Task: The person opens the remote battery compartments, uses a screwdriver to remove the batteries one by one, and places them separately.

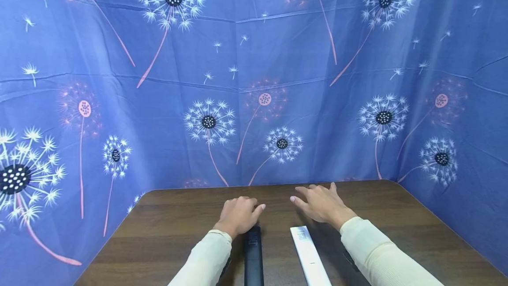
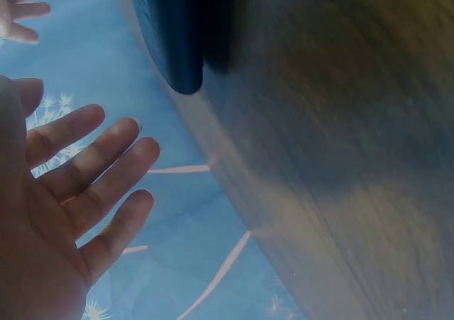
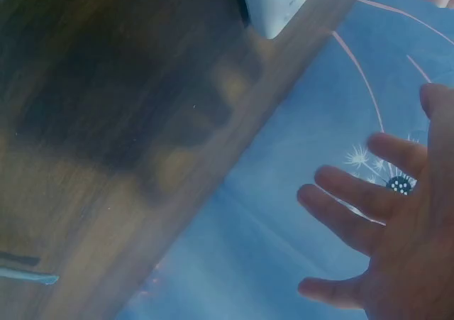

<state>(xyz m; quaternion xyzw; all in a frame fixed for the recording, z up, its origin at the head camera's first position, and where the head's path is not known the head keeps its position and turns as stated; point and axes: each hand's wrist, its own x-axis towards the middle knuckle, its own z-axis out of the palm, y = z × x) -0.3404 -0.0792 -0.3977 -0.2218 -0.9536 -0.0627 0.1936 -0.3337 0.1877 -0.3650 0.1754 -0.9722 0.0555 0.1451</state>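
Note:
My left hand [image 1: 239,215] hovers over the table, just beyond the far end of a long, narrow black bar-shaped object [image 1: 254,255]. In the left wrist view the fingers of that hand [image 2: 78,199] are spread and loosely extended, holding nothing. To the right, a long white bar-shaped object [image 1: 310,255] lies on the table, apart from the black one. Past its far end and to its right is my right hand [image 1: 323,204], fingers spread, with nothing in it. The right wrist view shows the white object's rounded end [image 3: 277,4] apart from the fingers. Exact kinds of both objects cannot be told.
Both objects rest on a brown wood-grain table [image 1: 178,220]. A blue curtain [image 1: 238,56] with dandelion prints surrounds its back and sides. In the right wrist view, a thin pale-blue strip [image 3: 28,275] shows at lower left.

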